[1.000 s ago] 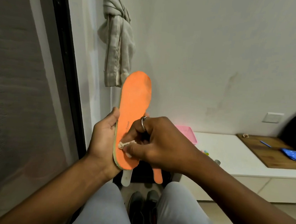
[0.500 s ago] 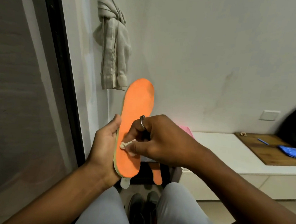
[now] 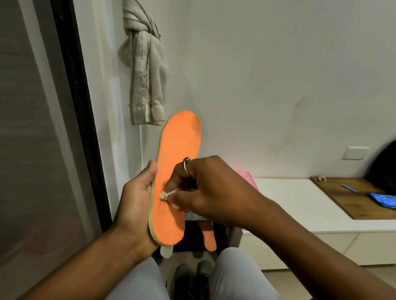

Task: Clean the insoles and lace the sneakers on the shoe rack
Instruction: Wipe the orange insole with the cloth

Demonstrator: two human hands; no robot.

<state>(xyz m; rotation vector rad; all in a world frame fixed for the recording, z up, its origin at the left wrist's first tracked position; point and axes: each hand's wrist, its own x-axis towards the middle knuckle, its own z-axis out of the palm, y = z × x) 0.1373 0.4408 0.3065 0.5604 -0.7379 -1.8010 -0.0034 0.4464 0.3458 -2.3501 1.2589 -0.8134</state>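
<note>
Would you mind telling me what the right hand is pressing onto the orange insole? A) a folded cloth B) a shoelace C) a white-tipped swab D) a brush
C: the right hand pinches a thin white-tipped swab whose tip meets the orange insole held by the left hand.
</note>
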